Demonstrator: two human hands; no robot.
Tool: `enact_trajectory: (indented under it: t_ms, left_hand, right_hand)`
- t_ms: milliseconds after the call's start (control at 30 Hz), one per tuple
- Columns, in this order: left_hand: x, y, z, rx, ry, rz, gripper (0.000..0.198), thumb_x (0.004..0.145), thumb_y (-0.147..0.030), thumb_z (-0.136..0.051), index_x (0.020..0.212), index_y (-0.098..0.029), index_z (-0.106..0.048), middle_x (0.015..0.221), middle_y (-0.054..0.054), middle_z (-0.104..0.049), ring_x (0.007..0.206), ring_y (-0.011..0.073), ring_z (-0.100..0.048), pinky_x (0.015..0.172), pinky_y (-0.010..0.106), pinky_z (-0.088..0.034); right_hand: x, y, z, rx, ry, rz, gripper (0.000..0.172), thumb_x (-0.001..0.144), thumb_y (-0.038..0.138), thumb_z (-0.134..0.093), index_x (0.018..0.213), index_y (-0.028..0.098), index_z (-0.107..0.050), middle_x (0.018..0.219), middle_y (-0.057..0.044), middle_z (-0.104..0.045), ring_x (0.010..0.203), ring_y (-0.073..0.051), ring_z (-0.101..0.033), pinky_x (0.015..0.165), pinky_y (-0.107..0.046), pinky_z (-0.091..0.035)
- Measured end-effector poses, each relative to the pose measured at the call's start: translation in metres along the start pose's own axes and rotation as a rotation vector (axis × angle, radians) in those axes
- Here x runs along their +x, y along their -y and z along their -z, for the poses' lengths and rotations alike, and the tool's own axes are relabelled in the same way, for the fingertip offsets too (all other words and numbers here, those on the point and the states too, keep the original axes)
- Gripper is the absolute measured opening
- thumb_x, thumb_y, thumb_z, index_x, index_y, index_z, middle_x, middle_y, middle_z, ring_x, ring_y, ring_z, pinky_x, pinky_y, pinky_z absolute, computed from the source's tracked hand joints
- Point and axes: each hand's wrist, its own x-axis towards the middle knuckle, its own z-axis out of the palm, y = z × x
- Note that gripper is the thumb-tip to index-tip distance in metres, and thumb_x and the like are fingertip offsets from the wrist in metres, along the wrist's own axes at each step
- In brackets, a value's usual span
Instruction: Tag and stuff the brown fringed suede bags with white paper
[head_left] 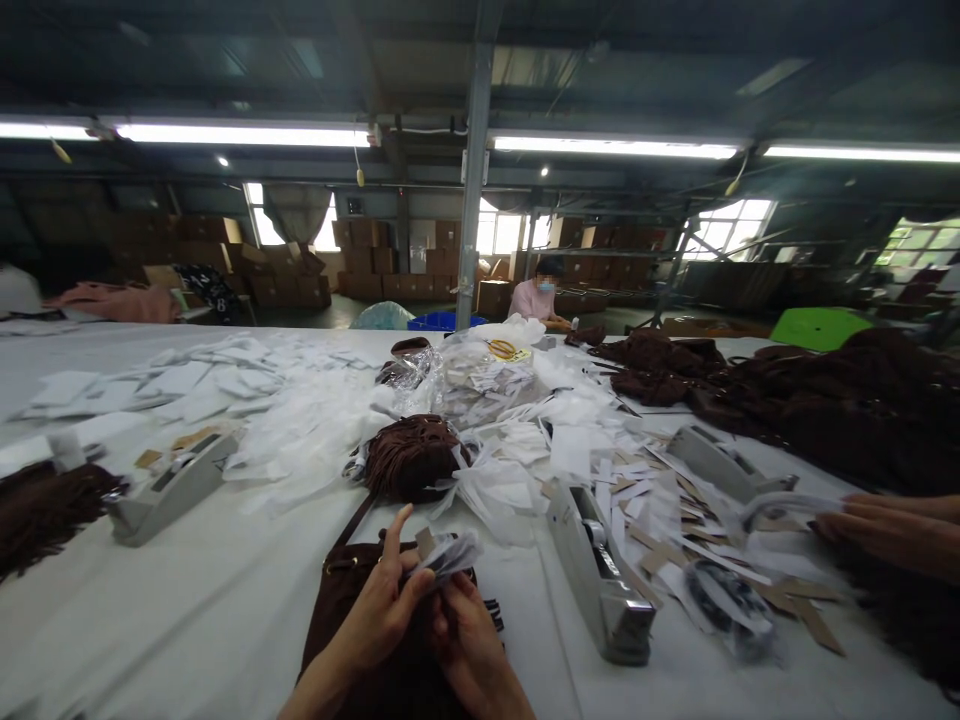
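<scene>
Brown bag (412,680) at the near edge of the white table (187,620), about mid-width, lying under both forearms. Small wrapped piece (450,555), pale thin covering with a bit of brown card showing, held just above it.

Left hand (382,600): thumb and fingers pinched on the wrapped piece, index finger raised. Right hand (469,635): fingers curled in close at the piece's lower end; contact partly hidden, cannot tell what they grip.

Handling, judged by look: bag soft, limp, suede-like, fairly light; likely sags if lifted by one corner. Best hold: the gathered top edge by the metal eyelets (355,562), or the strap (352,525) running to the far side. Wrapped piece light; covering probably slick and easily creased or torn, so pinch through to the firmer core.

Tape dispenser (585,590) near, to the right; fringed bag (411,460) just beyond.
</scene>
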Motion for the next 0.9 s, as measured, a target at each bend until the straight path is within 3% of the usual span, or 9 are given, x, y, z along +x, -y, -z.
enact_trajectory:
  t_ms: [67,133,200,267,433,567,667,767,900]
  left_hand:
    - [0.001,-0.003,0.005,-0.025,0.032,0.012,0.074,0.092,-0.04,-0.046,0.147,-0.018,-0.002,0.078,-0.001,-0.062,0.071,0.0179,-0.058,0.076,0.032,-0.044]
    - [0.002,-0.005,0.007,-0.028,0.07,0.015,0.062,0.09,-0.042,-0.049,0.141,-0.017,-0.027,0.077,0.0,-0.061,0.072,0.018,-0.057,0.073,0.03,-0.043]
    - [0.004,-0.006,0.008,-0.028,0.1,0.002,0.043,0.089,-0.044,-0.051,0.121,-0.015,-0.053,0.08,0.003,-0.062,0.073,0.0181,-0.057,0.071,0.028,-0.043]
    - [0.006,-0.004,0.006,-0.031,0.092,-0.004,0.033,0.088,-0.045,-0.051,0.1,-0.015,-0.061,0.079,0.003,-0.062,0.072,0.0179,-0.056,0.069,0.027,-0.042]
    - [0.011,0.006,0.007,-0.09,0.035,0.054,0.033,0.087,-0.046,-0.053,0.091,-0.015,-0.062,0.077,0.002,-0.061,0.069,0.0156,-0.053,0.066,0.025,-0.041]
    - [0.015,0.01,0.013,-0.332,0.041,0.129,0.033,0.084,-0.045,-0.058,0.096,-0.014,-0.061,0.083,0.003,-0.061,0.076,0.0157,-0.054,0.07,0.025,-0.043]
    - [0.015,0.008,0.016,-0.494,0.092,0.189,0.032,0.083,-0.043,-0.061,0.098,-0.014,-0.06,0.083,0.003,-0.061,0.074,0.0146,-0.054,0.07,0.026,-0.044]
    - [0.014,0.004,0.018,-0.496,0.131,0.21,0.033,0.082,-0.044,-0.062,0.096,-0.014,-0.059,0.08,0.001,-0.058,0.069,0.0127,-0.052,0.067,0.025,-0.043]
    - [0.018,-0.004,0.022,-0.302,0.171,0.147,0.032,0.082,-0.044,-0.06,0.09,-0.013,-0.059,0.077,0.0,-0.054,0.068,0.0121,-0.047,0.065,0.024,-0.039]
  right_hand:
    - [-0.006,0.007,0.002,-0.038,0.06,-0.036,0.035,0.066,0.033,-0.081,0.089,0.018,-0.06,0.061,0.005,-0.056,0.046,-0.002,-0.043,0.044,-0.013,-0.031]
    - [-0.008,0.012,0.003,-0.119,0.062,-0.008,0.035,0.067,0.034,-0.081,0.091,0.015,-0.063,0.063,0.004,-0.057,0.049,-0.003,-0.045,0.045,-0.013,-0.032]
    - [-0.007,0.015,0.003,-0.226,0.037,0.066,0.033,0.068,0.036,-0.08,0.085,0.014,-0.063,0.06,0.004,-0.056,0.047,-0.003,-0.044,0.044,-0.013,-0.032]
    - [-0.004,0.015,0.002,-0.344,-0.001,0.129,0.034,0.07,0.042,-0.078,0.078,0.013,-0.062,0.058,0.004,-0.056,0.045,-0.003,-0.043,0.041,-0.013,-0.031]
    - [-0.003,0.009,-0.002,-0.488,-0.13,0.196,0.04,0.07,0.047,-0.075,0.087,0.014,-0.059,0.061,0.0,-0.063,0.047,-0.009,-0.055,0.041,-0.017,-0.04]
    - [-0.014,0.007,-0.006,-0.505,-0.067,0.319,0.046,0.067,0.034,-0.079,0.102,0.018,-0.054,0.08,-0.004,-0.069,0.074,-0.019,-0.067,0.067,-0.027,-0.054]
    - [-0.021,0.014,-0.006,-0.695,-0.012,0.483,0.029,0.076,0.031,-0.071,0.101,0.02,-0.059,0.092,-0.006,-0.069,0.087,-0.021,-0.066,0.08,-0.032,-0.053]
    - [-0.022,0.026,-0.006,-1.011,-0.037,0.723,0.01,0.084,0.029,-0.062,0.089,0.022,-0.068,0.085,-0.005,-0.066,0.081,-0.019,-0.063,0.076,-0.03,-0.051]
    - [-0.019,0.039,-0.012,-1.21,-0.01,0.899,0.013,0.086,0.027,-0.059,0.083,0.024,-0.071,0.08,-0.004,-0.057,0.075,-0.018,-0.057,0.066,-0.026,-0.049]
